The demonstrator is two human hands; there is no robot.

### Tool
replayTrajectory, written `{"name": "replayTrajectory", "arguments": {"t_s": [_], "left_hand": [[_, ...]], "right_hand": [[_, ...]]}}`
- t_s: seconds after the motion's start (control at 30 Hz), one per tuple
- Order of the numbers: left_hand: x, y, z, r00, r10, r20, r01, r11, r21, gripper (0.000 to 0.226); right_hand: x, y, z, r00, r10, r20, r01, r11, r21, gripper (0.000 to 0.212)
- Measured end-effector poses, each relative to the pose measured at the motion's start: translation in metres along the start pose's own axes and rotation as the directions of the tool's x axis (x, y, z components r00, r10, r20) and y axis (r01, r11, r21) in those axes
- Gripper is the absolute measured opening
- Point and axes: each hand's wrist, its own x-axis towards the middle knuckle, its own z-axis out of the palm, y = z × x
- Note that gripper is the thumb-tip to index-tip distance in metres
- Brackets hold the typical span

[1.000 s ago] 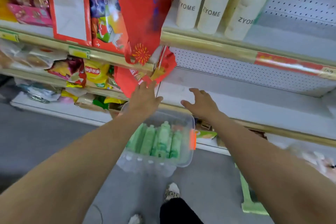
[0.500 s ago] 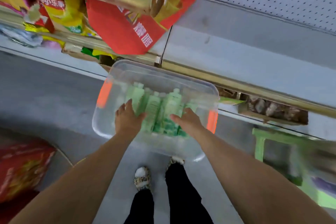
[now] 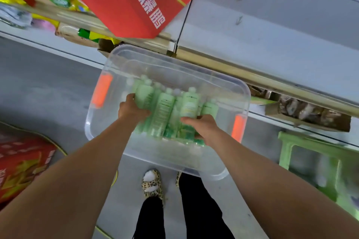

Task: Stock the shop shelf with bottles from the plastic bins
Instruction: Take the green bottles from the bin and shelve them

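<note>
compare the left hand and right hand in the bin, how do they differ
The left hand sits at the left edge of the green bottles, fingers curled round an outer bottle. The right hand lies nearer the person, over the lower ends of the bottles on the right. The left hand reaches further into the clear bin than the right hand. Both are bare, inside the bin and touching bottles; whether either has a firm grip is unclear.

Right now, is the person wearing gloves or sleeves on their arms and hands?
No. The left hand and right hand are bare, with no gloves, rings or watch showing. Both forearms are uncovered too, with no sleeves in view.
</note>
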Motion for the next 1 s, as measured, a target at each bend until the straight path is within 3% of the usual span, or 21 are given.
{"name": "replayTrajectory", "arguments": {"t_s": [0.1, 0.17, 0.3, 0.47, 0.57, 0.67, 0.73, 0.83, 1.0], "left_hand": [[-0.024, 0.003, -0.013, 0.973, -0.092, 0.212, 0.186, 0.856, -0.481, 0.061], [-0.052, 0.006, -0.022, 0.940, -0.023, 0.339, 0.226, 0.788, -0.572, 0.052], [-0.113, 0.020, -0.049, 0.895, 0.170, 0.413, 0.163, 0.738, -0.655, 0.045], [-0.199, 0.048, -0.091, 0.816, 0.394, 0.424, 0.045, 0.688, -0.724, 0.029], [-0.252, 0.069, -0.117, 0.733, 0.511, 0.449, 0.028, 0.636, -0.771, 0.022], [-0.299, 0.094, -0.136, 0.630, 0.610, 0.481, 0.083, 0.562, -0.823, 0.048], [-0.331, 0.112, -0.145, 0.546, 0.693, 0.471, 0.095, 0.507, -0.857, 0.053], [-0.377, 0.136, -0.149, 0.472, 0.778, 0.414, 0.010, 0.465, -0.885, 0.060], [-0.423, 0.174, -0.158, 0.406, 0.847, 0.343, -0.173, 0.440, -0.881, 0.061]], "right_hand": [[-0.029, 0.005, -0.010, 0.993, 0.064, 0.096, -0.075, 0.990, 0.118, 0.080], [-0.054, 0.006, -0.015, 0.991, 0.063, 0.118, -0.083, 0.981, 0.178, 0.075], [-0.123, 0.006, -0.024, 0.994, 0.004, 0.110, -0.035, 0.957, 0.290, 0.042], [-0.209, 0.004, -0.044, 0.980, -0.190, 0.055, 0.139, 0.861, 0.489, 0.037], [-0.262, -0.005, -0.067, 0.944, -0.329, -0.008, 0.273, 0.768, 0.579, 0.041], [-0.313, -0.014, -0.096, 0.876, -0.477, -0.072, 0.411, 0.660, 0.629, 0.065], [-0.348, -0.017, -0.115, 0.831, -0.545, -0.111, 0.474, 0.590, 0.654, 0.066], [-0.390, -0.022, -0.143, 0.737, -0.637, -0.227, 0.600, 0.462, 0.653, 0.082], [-0.438, -0.040, -0.195, 0.602, -0.718, -0.349, 0.730, 0.318, 0.606, 0.063]]}}
